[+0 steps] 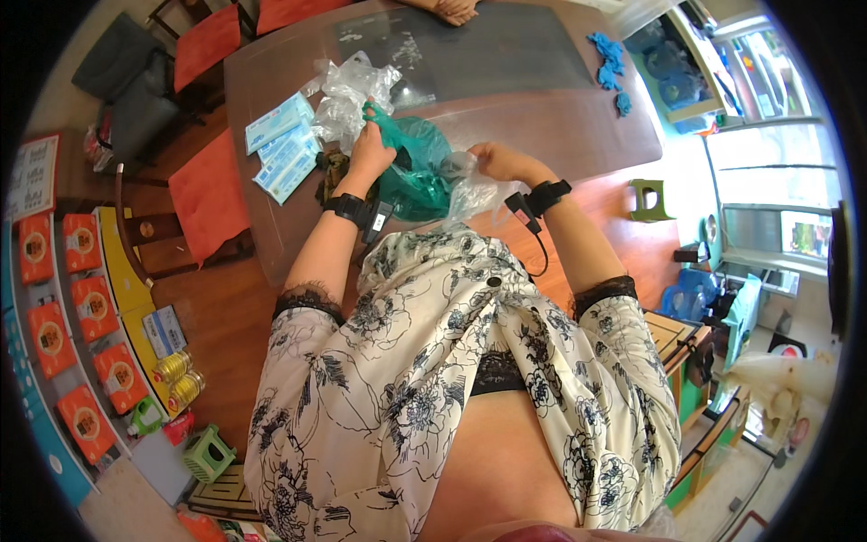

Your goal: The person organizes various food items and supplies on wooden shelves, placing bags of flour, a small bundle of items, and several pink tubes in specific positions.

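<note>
My left hand grips the upper left part of a green plastic bag, which hangs at the near edge of the table. At the bag's right side, my right hand pinches a clear plastic bag that drapes down against the green one. Crumpled clear plastic bags lie just beyond my left hand. Left of them are several light blue packets, partly overlapping. A dark, brown-patterned item sits partly hidden behind my left wrist.
Crumpled blue gloves lie at the table's far right. Another person's hands rest at the far edge of the brown table. Chairs with red cushions stand at the left, a green stool at the right.
</note>
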`<state>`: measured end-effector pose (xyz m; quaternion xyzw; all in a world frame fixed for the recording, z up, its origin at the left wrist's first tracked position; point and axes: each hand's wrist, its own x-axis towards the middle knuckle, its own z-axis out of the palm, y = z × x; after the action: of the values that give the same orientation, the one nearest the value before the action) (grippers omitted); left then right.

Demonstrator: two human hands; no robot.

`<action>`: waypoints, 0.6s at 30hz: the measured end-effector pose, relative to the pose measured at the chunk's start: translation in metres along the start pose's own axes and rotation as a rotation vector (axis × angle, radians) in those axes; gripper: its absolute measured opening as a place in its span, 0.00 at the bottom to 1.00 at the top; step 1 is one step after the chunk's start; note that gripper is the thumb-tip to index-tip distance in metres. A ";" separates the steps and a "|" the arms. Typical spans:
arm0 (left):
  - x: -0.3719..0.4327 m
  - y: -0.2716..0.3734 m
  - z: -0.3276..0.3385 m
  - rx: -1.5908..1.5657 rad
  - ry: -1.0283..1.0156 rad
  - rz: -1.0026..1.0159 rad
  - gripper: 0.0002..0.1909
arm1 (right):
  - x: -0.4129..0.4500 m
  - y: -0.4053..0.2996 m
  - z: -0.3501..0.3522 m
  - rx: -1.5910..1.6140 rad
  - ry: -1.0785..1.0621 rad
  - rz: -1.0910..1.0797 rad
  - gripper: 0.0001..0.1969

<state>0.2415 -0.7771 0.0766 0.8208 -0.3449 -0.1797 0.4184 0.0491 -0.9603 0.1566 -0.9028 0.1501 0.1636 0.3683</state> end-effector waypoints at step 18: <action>0.023 0.024 -0.034 -0.465 0.003 0.319 0.09 | 0.009 -0.046 -0.015 0.808 0.256 -0.006 0.09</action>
<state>0.2678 -0.7843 0.1157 0.6386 -0.4185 -0.1845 0.6189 0.0777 -0.9408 0.1916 -0.6994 0.2440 -0.0228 0.6714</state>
